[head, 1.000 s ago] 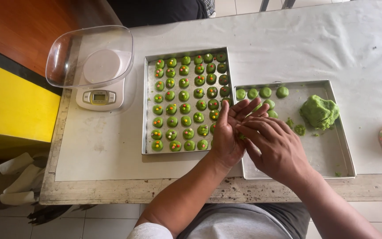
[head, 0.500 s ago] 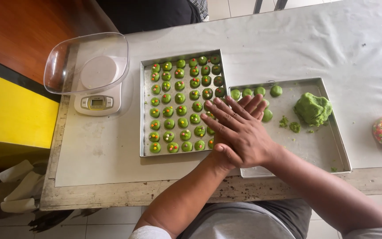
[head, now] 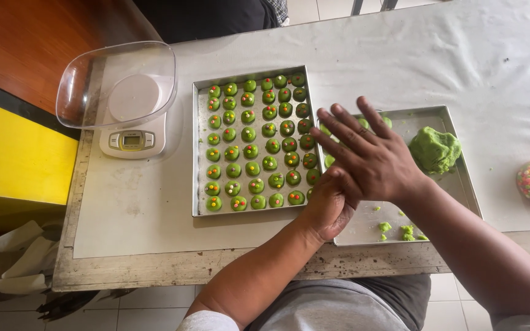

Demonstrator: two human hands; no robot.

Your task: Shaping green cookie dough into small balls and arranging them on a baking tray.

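R hand (head: 372, 160) flat, fingers spread, pressed atop L hand (head: 326, 205) over square metal tray (head: 455, 178); whatever's between palms hidden. Green dough lump (head: 435, 149) at 3 o'clock of the hands, apart.

Hands: right hand (head: 372, 156), flat, fingers spread, lies palm-down over left hand (head: 326, 205), palms pressed together above the inner edge of a shallow metal tray (head: 455, 178). Whatever sits between the palms is hidden. Green dough lump (head: 435, 149): irregular, on the tray, beside the right hand.

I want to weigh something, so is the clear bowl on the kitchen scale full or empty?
Empty. The clear bowl shows the scale platform straight through it, with nothing inside.
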